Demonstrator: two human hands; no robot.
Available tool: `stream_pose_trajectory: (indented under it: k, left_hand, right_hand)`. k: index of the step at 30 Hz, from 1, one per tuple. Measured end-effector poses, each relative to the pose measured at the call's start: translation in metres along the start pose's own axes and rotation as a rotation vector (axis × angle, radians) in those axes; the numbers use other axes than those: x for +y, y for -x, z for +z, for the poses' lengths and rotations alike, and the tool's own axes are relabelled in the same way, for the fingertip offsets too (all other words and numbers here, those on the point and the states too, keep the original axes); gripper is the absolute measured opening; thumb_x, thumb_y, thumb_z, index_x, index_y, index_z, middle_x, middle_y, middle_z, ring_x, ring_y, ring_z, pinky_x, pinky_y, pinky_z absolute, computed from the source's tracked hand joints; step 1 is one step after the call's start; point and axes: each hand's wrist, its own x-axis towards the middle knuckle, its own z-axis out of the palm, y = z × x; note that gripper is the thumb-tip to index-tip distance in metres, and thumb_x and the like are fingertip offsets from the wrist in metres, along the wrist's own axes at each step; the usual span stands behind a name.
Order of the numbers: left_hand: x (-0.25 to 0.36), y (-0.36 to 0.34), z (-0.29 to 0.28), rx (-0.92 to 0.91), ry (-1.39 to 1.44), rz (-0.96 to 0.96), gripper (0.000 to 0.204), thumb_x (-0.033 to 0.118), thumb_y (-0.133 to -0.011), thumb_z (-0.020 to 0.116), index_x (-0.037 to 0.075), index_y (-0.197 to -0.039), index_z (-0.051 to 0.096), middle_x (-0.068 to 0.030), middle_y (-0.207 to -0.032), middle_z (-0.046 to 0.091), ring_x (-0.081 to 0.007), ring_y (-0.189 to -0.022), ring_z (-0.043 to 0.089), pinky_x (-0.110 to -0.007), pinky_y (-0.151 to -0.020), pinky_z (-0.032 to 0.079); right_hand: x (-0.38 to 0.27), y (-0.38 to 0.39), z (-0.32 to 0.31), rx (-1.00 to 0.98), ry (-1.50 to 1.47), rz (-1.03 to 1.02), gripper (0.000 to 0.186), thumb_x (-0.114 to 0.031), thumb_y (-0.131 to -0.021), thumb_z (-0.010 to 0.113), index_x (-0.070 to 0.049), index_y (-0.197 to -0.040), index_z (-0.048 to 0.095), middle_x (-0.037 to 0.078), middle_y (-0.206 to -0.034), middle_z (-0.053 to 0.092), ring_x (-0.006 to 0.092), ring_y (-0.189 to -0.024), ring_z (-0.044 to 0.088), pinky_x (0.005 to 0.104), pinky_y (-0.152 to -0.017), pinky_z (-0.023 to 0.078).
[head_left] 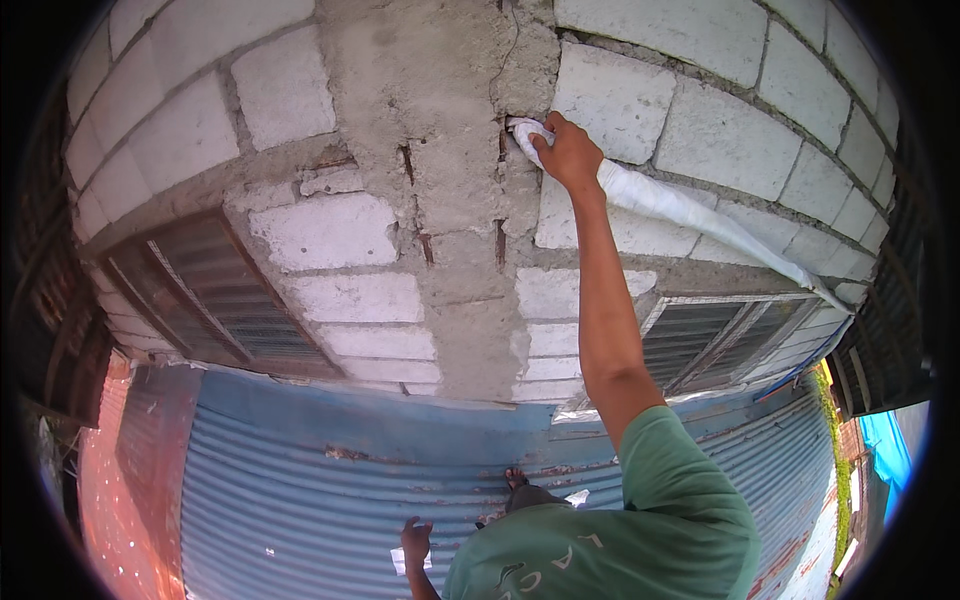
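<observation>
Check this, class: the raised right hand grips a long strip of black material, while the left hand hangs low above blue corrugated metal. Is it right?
Not quite: the head view shows the long strip of material is white, not black. The raised right hand does grip it, and the left hand hangs low above blue corrugated metal.

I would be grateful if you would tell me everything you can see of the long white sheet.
The long white sheet looks soft and creased, perhaps cloth or plastic; which, I cannot tell. It is gathered lengthwise into a loose roll, bunched at its upper end, where the right hand grips it beside the grey concrete column. From there it slants down to the right before the block wall, passing above the right-hand window and narrowing toward its far end.
</observation>
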Motion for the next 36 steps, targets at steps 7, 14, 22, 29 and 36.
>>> stream_pose_trajectory:
  k: [7,14,22,29,36]
  left_hand:
    - [0.042,-0.04,0.015,-0.141,-0.132,0.048,0.046,0.028,-0.085,0.071,0.001,-0.12,0.057,-0.014,-0.088,0.072,-0.0299,-0.089,0.068,-0.039,-0.081,0.051]
    - [0.048,-0.041,-0.002,-0.103,-0.083,0.14,0.046,0.025,-0.085,0.072,0.0,-0.121,0.056,-0.0148,-0.087,0.071,-0.0279,-0.084,0.068,-0.036,-0.076,0.051]
    - [-0.007,0.007,-0.02,-0.047,-0.218,0.003,0.045,0.032,-0.085,0.07,0.002,-0.117,0.059,-0.0162,-0.09,0.071,-0.03,-0.086,0.069,-0.039,-0.076,0.052]
    - [-0.093,0.043,-0.016,0.048,-0.269,0.05,0.048,0.03,-0.082,0.074,-0.001,-0.116,0.058,-0.0197,-0.091,0.071,-0.0323,-0.091,0.069,-0.038,-0.081,0.051]
    - [-0.05,0.021,-0.01,-0.063,-0.155,0.089,0.047,0.029,-0.082,0.076,-0.001,-0.113,0.059,-0.0169,-0.083,0.07,-0.031,-0.081,0.069,-0.041,-0.073,0.052]
  right_hand:
    - [0.003,0.006,0.011,0.239,0.003,-0.149,0.024,-0.023,-0.082,0.067,-0.014,-0.104,0.065,0.009,-0.102,0.063,0.0317,-0.097,0.06,0.0439,-0.075,0.049]
    - [-0.022,0.01,0.026,0.282,0.332,-0.499,0.028,-0.018,-0.077,0.067,-0.013,-0.105,0.066,0.008,-0.104,0.053,0.0263,-0.098,0.05,0.0441,-0.078,0.042]
    - [-0.024,-0.001,0.036,0.261,0.495,-0.49,0.019,-0.015,-0.075,0.066,-0.006,-0.091,0.062,0.011,-0.099,0.052,0.0285,-0.096,0.051,0.0458,-0.07,0.044]
    - [-0.01,0.011,0.002,0.178,0.31,-0.494,0.016,-0.015,-0.083,0.061,-0.003,-0.093,0.061,0.012,-0.101,0.053,0.0308,-0.098,0.051,0.047,-0.078,0.044]
    - [0.081,-0.004,-0.05,-0.084,-0.016,-0.229,0.033,-0.037,-0.091,0.058,-0.005,-0.095,0.064,0.013,-0.089,0.057,0.0314,-0.091,0.054,0.0451,-0.078,0.044]
